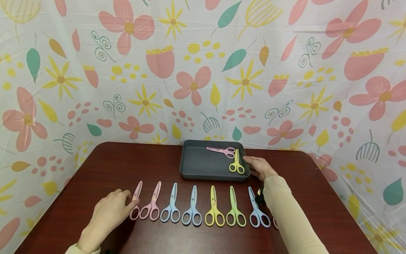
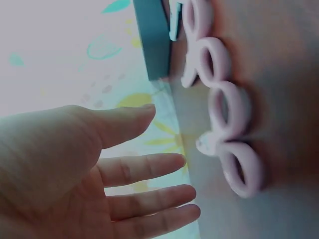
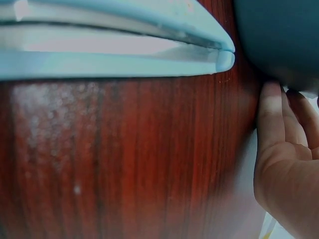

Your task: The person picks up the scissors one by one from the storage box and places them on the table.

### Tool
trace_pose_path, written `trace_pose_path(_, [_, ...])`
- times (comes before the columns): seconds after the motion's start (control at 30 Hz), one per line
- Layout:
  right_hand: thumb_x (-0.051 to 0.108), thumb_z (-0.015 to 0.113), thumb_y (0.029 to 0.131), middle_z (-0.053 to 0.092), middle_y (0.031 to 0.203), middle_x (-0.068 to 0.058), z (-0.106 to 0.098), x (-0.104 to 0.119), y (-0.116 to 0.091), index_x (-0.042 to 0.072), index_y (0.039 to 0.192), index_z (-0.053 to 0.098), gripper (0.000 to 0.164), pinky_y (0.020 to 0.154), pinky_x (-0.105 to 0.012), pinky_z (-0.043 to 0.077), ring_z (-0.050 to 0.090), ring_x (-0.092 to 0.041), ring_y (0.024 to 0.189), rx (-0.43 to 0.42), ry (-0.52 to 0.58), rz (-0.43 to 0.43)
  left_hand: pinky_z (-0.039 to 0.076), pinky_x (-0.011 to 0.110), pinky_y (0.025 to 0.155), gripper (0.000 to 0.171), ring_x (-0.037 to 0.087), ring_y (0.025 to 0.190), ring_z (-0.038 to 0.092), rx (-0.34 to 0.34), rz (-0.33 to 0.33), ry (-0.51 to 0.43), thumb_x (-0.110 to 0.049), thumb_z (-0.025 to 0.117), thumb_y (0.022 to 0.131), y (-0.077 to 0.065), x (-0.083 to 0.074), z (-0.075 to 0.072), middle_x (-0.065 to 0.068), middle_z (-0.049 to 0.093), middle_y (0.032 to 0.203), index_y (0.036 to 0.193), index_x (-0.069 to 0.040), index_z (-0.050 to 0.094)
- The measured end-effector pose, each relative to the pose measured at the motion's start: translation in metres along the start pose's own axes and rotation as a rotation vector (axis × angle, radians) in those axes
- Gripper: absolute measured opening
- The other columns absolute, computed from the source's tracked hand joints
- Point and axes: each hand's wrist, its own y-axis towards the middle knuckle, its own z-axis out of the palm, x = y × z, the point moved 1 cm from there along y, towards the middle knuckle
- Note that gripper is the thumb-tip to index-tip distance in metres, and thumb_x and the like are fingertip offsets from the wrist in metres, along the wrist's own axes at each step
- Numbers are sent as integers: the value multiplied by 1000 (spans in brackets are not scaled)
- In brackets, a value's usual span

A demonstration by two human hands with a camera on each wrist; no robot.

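Observation:
My left hand hovers close by the leftmost pink scissors, overlapping them in the head view. Its fingers and thumb are extended and apart in the left wrist view, with nothing between them. A second pair of pink scissors lies just to the right. At the far side of the table my right hand touches the right wall of the dark grey tray, its fingers fairly straight against it. Inside the tray lie pink-handled scissors and yellow scissors, at its right end.
Several scissors lie in a row, points away from me: light blue scissors, more blue scissors, yellow scissors, green scissors and blue scissors. My right sleeve partly hides another pink handle. A floral curtain hangs behind.

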Motion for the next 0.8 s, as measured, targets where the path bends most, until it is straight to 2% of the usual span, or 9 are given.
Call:
trace_pose_path(0.17, [33, 55, 101, 44, 146, -18, -1, 0, 0, 5, 150, 38, 59, 103, -45, 40, 47, -31, 129, -8, 3, -2, 42, 41, 53, 23, 20, 65, 54, 43, 20, 7, -38, 70, 87, 16, -17, -1, 2, 54, 75, 84, -15, 67])
trace_pose_path(0.47, [35, 56, 100, 43, 147, -18, -1, -1, 0, 5, 150, 38, 61, 102, -43, 41, 45, -31, 131, 5, 11, -11, 37, 37, 50, 27, 18, 61, 47, 63, 46, -3, -38, 69, 89, 42, -39, 2, 2, 49, 72, 81, -12, 65])
trace_pose_path(0.63, [33, 54, 102, 42, 147, -18, -1, 0, 0, 5, 150, 37, 59, 102, -43, 41, 44, -32, 132, 10, 11, -12, 40, 37, 51, 26, 17, 62, 51, 57, 98, -8, -37, 69, 90, 58, -56, 5, 2, 52, 75, 85, -12, 67])
trace_pose_path(0.8, [32, 54, 102, 41, 149, -18, -1, 0, 0, 5, 151, 35, 59, 103, -43, 40, 43, -32, 133, 17, 13, -9, 46, 39, 55, 27, 19, 68, 58, 64, 155, -7, -36, 70, 90, 75, -78, 10, 2, 57, 83, 95, -10, 70])
